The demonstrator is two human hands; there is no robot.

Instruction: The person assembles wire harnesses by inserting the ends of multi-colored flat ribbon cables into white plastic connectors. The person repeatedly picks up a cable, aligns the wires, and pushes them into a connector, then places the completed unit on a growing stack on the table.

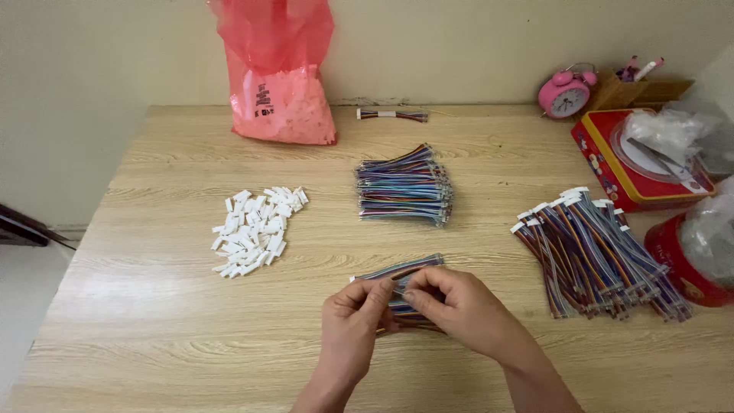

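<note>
Wires (401,269) sat pinched between both hands at lower centre, the left hand (353,321) and right hand (459,306) closed on the bundle, its free end poking toward upper right. White connectors (256,229) lay to the left, a wire stack (404,186) above.

We see a red bag (277,76) and a pink clock (564,95) at the back of the tabletop (153,321). A pile of white connectors (256,231) lies left, and a red tin (638,164) stands right.
</note>
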